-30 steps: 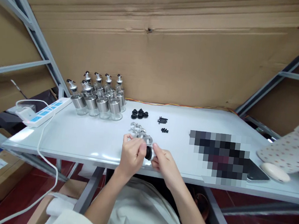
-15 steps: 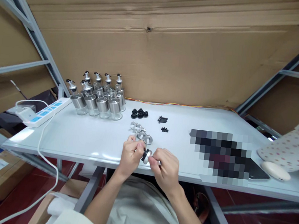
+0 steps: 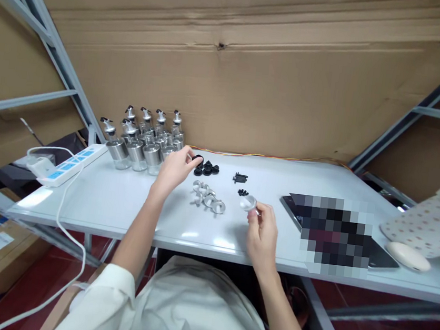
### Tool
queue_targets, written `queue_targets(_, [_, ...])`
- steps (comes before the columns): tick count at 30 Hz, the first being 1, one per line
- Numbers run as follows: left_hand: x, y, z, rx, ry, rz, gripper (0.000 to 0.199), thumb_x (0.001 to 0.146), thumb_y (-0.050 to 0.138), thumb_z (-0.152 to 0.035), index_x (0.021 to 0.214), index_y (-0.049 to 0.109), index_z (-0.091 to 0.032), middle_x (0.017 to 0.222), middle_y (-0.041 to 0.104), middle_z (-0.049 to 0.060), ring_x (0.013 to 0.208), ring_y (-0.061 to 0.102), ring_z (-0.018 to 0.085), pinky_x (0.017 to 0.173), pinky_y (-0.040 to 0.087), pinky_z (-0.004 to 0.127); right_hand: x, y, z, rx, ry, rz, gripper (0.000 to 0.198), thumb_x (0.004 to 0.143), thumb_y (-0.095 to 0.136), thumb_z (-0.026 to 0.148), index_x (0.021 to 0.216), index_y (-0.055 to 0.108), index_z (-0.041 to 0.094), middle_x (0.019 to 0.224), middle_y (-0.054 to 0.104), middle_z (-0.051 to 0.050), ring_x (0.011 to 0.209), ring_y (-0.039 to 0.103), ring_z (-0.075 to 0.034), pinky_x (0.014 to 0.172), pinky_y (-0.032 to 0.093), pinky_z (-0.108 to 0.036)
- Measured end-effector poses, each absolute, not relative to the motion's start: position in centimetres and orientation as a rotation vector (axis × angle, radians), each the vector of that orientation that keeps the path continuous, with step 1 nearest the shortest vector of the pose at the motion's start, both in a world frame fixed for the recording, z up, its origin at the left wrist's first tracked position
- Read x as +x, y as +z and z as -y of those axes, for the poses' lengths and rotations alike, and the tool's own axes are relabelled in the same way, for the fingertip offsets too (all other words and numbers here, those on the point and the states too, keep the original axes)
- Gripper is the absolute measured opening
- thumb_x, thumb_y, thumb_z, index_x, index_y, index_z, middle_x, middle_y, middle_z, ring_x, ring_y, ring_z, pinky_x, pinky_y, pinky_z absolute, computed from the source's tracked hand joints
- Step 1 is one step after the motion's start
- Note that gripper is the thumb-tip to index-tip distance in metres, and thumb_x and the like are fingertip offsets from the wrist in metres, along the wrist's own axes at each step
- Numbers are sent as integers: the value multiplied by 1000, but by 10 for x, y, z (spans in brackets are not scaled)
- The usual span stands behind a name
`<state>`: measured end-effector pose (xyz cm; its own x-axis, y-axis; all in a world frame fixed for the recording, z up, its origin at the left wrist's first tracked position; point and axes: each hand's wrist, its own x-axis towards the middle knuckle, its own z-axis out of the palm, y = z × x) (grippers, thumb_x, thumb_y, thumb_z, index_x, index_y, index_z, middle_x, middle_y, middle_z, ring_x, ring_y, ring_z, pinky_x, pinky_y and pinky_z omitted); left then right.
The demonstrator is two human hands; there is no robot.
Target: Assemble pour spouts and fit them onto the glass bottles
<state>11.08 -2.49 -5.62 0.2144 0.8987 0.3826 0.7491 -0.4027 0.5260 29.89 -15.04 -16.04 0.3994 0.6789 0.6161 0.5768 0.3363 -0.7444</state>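
Note:
My left hand (image 3: 178, 166) is at the back of the table, with thumb and fingertips pinching a black rubber stopper (image 3: 198, 158) at the edge of a cluster of black stoppers (image 3: 208, 169). Closer to the front, my right hand (image 3: 263, 231) grips a silver metal pourer cap (image 3: 248, 203) above the table, its wide round end facing left. Several similar silver caps (image 3: 218, 206) lie between the two hands. Small black plugs (image 3: 243, 192) and thin black tubes (image 3: 240, 178) form two little groups behind the right hand.
Several glass-and-steel oil bottles (image 3: 136, 151), most with pourers, stand at the back left. A white power strip (image 3: 72, 164) and its cable (image 3: 58, 220) lie at the left. To the right are a partly blurred dark tablet (image 3: 382, 255), a white oval object (image 3: 408, 256) and a dotted container (image 3: 428, 220).
My hands were together at the front edge, holding a black-and-silver piece. They have parted: the left reached back to the black stoppers, and the right moved right and forward with the silver cap.

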Motion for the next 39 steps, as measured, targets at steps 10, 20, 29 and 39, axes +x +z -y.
queue_targets(10, [169, -86, -36, 2744, 133, -1221, 21, 67, 70, -18, 87, 74, -23, 80, 72, 1, 77, 64, 18, 65, 42, 23, 302, -162, 145, -1374, 317, 1236, 26, 88, 47, 38, 94, 63, 19, 91, 58, -7, 80, 55, -18, 68, 46, -30])
queue_targets(20, [183, -100, -43, 2844, 129, -1242, 23, 75, 60, -15, 97, 68, -17, 102, 68, 12, 100, 60, 26, 84, 42, 31, 302, -167, 143, -1408, 376, 1233, 26, 84, 53, 38, 91, 65, 16, 87, 65, -9, 72, 59, -19, 64, 47, -31])
queue_targets(29, [137, -97, 4, 2708, 183, -1111, 52, 91, 32, -53, 126, 46, -17, 124, 53, 13, 116, 48, 25, 97, 37, 37, 306, -175, 134, -1468, 315, 1287, 33, 85, 41, 29, 104, 64, 14, 100, 66, -14, 76, 64, -21, 77, 52, -40])
queue_targets(39, [121, -124, 17, 2680, 166, -600, 68, 70, 62, -63, 125, 51, -26, 124, 52, 8, 118, 39, 27, 102, 28, 39, 288, -181, 132, -1420, 312, 1534, 37, 82, 44, 19, 112, 65, 18, 118, 65, -12, 111, 61, -28, 97, 47, -46])
